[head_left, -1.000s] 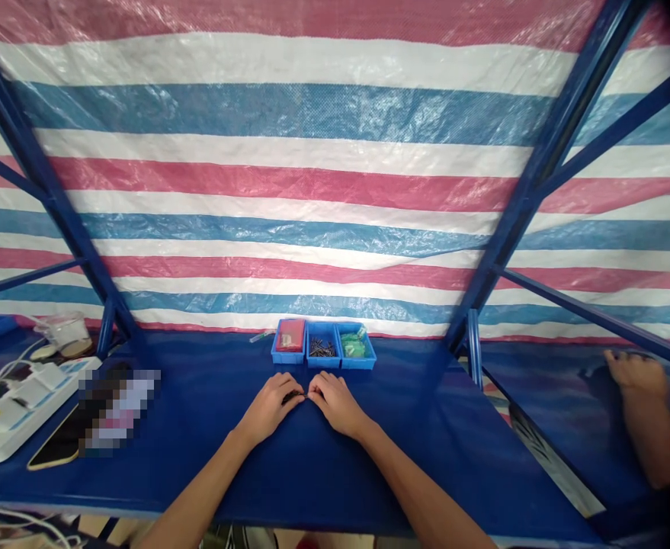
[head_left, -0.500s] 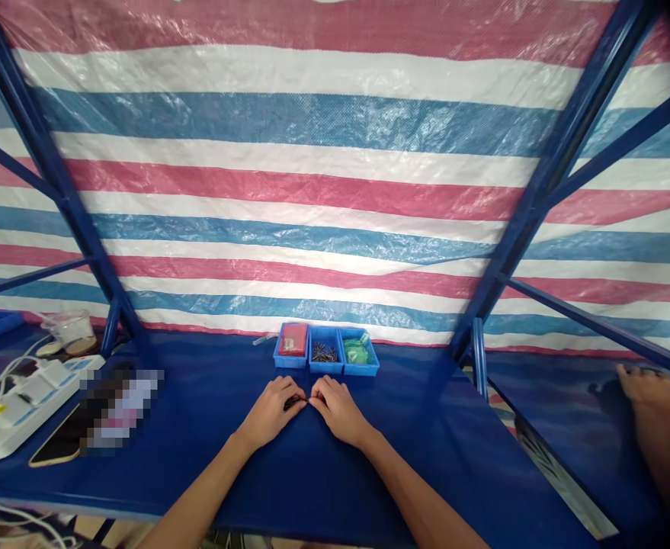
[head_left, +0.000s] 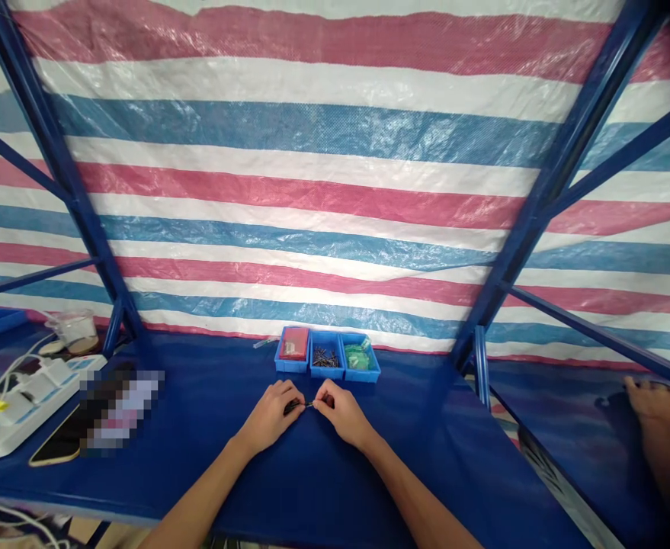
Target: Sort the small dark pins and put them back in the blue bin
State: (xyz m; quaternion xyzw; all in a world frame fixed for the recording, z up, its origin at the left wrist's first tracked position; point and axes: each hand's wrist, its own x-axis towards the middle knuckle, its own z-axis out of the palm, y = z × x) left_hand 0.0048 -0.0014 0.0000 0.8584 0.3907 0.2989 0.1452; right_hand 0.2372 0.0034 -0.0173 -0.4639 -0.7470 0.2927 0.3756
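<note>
1. Status, my read: mid-handling. One thin dark piece (head_left: 309, 404) is in work between both hands, not set down. It sits low over the bench (head_left: 197, 396), just in front of the bins.
2. Left hand (head_left: 274, 412): fingers pinched narrow on the piece's left end. Dark patch inside the curl; I can't tell if that's more pieces or shadow.
3. Right hand (head_left: 338, 408): fingers pinched narrow on the other end.
4. Left to do, as far as I can judge: plenty of stock. The middle bin (head_left: 327, 374) holds a loose pile of dark metal pieces (head_left: 325, 357). I see no finished ones laid out on the bench; can't confirm any done.
5. Count: 3 blue bins, touching in a row. Left bin (head_left: 290, 367): red pack (head_left: 294, 343), 1 visible. Metal pieces: many, too small to count. Right bin (head_left: 363, 377): green packets (head_left: 357, 357), overlapping, can't count.
6. Off to the left: 1 phone (head_left: 56, 442), 1 power strip (head_left: 86, 370). Far right: 1 co-worker's hand (head_left: 658, 404), well apart.
</note>
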